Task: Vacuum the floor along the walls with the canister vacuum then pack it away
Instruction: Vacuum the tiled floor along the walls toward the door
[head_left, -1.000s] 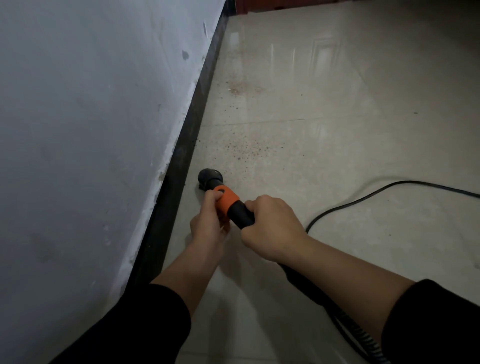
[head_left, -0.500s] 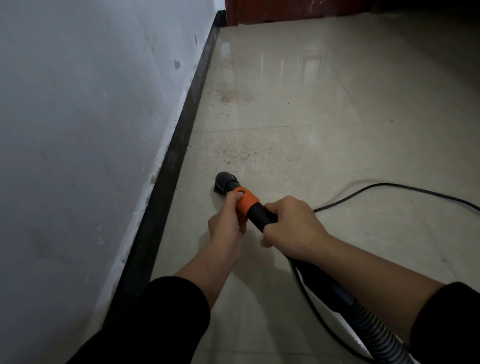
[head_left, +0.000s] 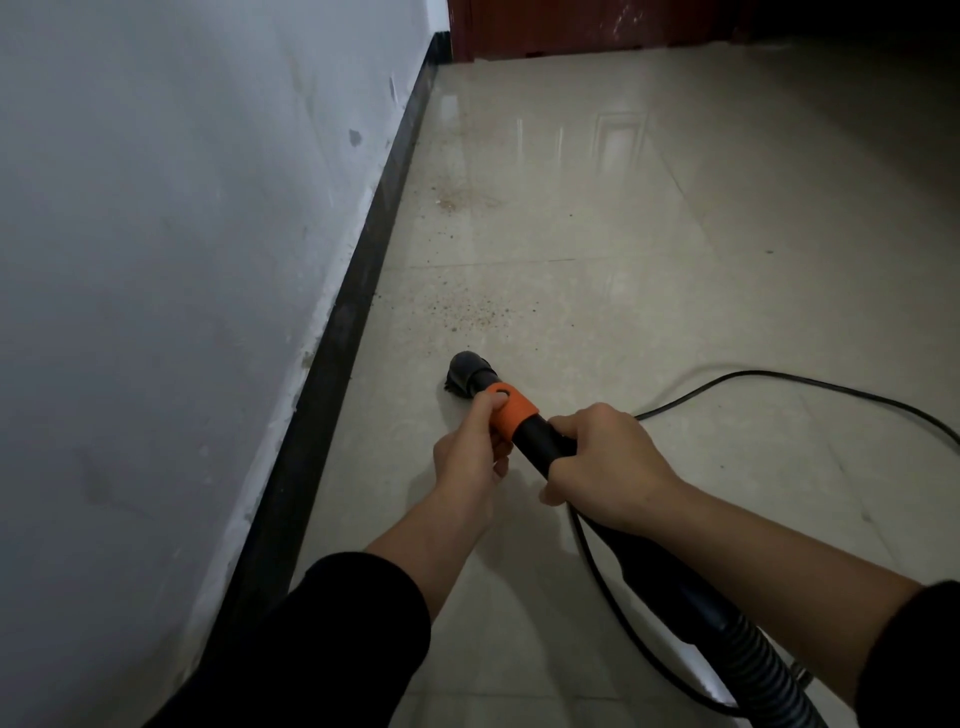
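Observation:
A black round brush nozzle (head_left: 467, 371) rests on the beige tiled floor (head_left: 649, 291), a short way right of the black skirting board (head_left: 358, 301). Behind it is an orange collar (head_left: 511, 413) on the black vacuum wand (head_left: 545, 441). My left hand (head_left: 470, 457) grips the orange collar, thumb on top. My right hand (head_left: 605, 460) is closed around the black wand just behind. The ribbed grey hose (head_left: 774, 675) runs off to the lower right. Dark crumbs (head_left: 467, 309) lie scattered just beyond the nozzle, and a sandy dust patch (head_left: 452, 200) lies farther along the wall.
A grey-white wall (head_left: 182, 260) fills the left side. A black power cord (head_left: 779, 382) loops across the floor on the right and passes under my right arm. A dark red door or cabinet base (head_left: 571, 26) closes off the far end.
The nozzle and both hands have shifted right, away from the skirting board, and forward along the wall. The view has tilted up, showing the red base at the far end.

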